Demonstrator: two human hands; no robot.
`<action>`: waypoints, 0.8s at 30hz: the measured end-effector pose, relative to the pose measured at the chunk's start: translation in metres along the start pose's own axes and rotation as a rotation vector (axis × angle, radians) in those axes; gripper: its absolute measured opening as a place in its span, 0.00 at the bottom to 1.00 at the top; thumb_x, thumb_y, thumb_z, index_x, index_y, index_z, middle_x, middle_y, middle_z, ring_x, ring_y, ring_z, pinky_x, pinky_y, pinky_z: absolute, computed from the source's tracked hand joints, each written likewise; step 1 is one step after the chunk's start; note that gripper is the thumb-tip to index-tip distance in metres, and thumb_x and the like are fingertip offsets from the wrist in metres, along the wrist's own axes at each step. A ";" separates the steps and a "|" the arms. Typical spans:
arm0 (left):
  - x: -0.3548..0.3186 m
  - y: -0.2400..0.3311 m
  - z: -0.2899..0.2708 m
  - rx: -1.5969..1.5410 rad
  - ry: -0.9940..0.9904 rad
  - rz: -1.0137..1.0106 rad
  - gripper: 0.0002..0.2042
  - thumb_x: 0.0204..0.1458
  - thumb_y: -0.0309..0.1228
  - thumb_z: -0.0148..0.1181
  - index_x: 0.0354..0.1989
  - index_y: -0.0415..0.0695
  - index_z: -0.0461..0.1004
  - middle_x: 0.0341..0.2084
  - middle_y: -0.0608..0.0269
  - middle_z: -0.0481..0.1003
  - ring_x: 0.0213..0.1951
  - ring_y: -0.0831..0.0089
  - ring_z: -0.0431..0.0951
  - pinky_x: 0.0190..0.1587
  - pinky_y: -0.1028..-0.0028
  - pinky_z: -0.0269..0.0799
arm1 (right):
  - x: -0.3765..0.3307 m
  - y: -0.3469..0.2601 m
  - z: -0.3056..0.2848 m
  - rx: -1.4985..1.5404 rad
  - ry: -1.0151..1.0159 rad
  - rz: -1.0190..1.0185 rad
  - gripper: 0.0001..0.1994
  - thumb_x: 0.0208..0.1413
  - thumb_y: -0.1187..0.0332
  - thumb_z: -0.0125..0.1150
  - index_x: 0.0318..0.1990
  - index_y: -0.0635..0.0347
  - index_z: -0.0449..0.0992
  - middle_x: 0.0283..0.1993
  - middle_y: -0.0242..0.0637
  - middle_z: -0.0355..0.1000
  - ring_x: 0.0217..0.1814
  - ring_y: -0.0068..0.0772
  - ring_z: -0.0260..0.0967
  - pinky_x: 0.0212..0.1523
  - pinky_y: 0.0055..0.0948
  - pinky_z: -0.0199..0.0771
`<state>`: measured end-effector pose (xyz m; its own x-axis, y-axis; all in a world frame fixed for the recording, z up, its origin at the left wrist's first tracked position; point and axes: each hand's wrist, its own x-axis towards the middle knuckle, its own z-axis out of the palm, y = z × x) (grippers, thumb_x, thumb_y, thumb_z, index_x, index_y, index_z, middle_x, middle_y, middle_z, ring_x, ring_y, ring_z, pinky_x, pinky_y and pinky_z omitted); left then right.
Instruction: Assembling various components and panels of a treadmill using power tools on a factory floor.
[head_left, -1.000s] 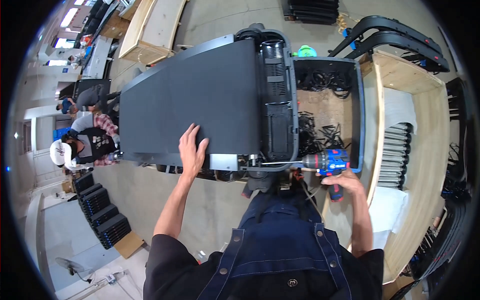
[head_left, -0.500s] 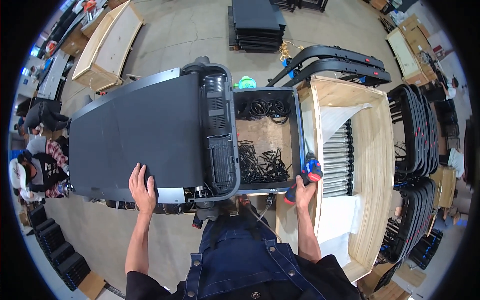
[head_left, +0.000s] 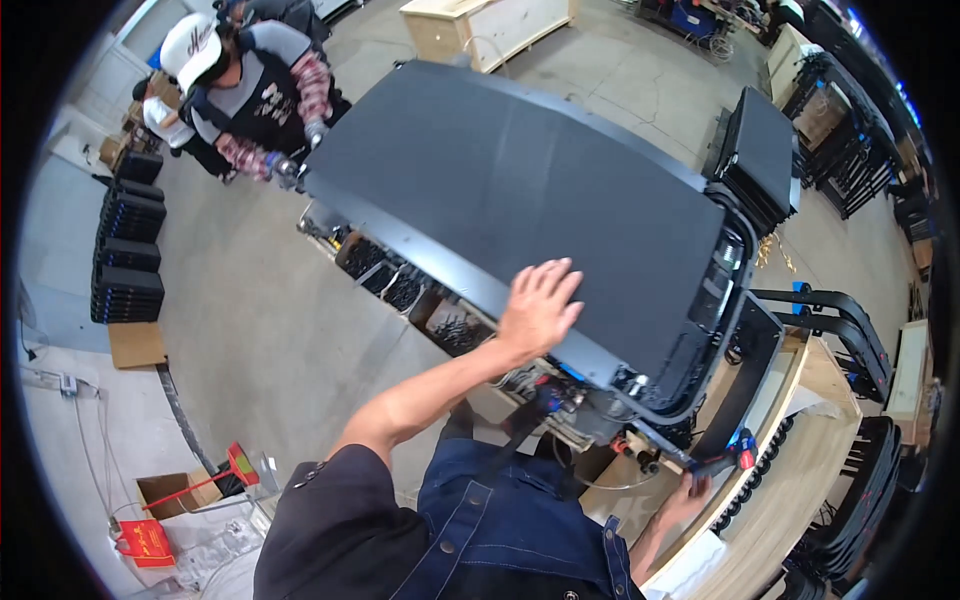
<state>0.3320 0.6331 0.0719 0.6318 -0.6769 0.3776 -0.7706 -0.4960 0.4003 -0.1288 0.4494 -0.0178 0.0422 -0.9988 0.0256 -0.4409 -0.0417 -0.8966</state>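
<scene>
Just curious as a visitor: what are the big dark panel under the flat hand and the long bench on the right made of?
Dark panel: looks like matte black rubbery or textured sheet, no glare; uncertain. Bench: pale bare wood, probably plywood, unpainted.

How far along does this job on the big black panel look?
Looks mid-job. The large black panel already lies across the frame. The left hand presses flat on it, while the right hand holds a blue power drill at its wired edge, which remains exposed.

Matt black panel (head_left: 510,200) looks smooth, wooden crate (head_left: 800,470) pale and raw, concrete floor (head_left: 250,330) dull grey, denim overalls (head_left: 510,530) cloth
</scene>
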 end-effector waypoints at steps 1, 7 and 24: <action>-0.004 -0.008 -0.005 -0.014 0.016 0.008 0.24 0.56 0.40 0.60 0.59 0.43 0.71 0.63 0.52 0.66 0.63 0.55 0.64 0.66 0.53 0.56 | -0.017 -0.025 0.017 -0.002 -0.064 -0.033 0.22 0.59 0.74 0.63 0.60 0.71 0.68 0.55 0.51 0.72 0.56 0.40 0.72 0.58 0.36 0.73; 0.002 -0.094 -0.054 -0.170 -0.132 0.223 0.21 0.59 0.42 0.58 0.57 0.46 0.73 0.61 0.55 0.69 0.63 0.59 0.66 0.66 0.52 0.55 | -0.134 -0.204 0.150 0.070 -0.650 0.049 0.13 0.60 0.72 0.62 0.51 0.66 0.77 0.43 0.37 0.77 0.41 0.25 0.75 0.45 0.25 0.76; 0.050 -0.316 -0.127 0.009 -0.032 0.086 0.19 0.56 0.35 0.61 0.55 0.45 0.74 0.60 0.57 0.70 0.61 0.57 0.67 0.65 0.57 0.58 | -0.140 -0.111 0.441 -0.485 -0.869 -0.467 0.13 0.56 0.64 0.56 0.40 0.66 0.79 0.37 0.46 0.79 0.41 0.47 0.77 0.44 0.40 0.75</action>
<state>0.6174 0.8254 0.0707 0.5608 -0.7339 0.3833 -0.8224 -0.4402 0.3604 0.3090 0.6060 -0.1171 0.8298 -0.5306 -0.1731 -0.5145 -0.6070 -0.6056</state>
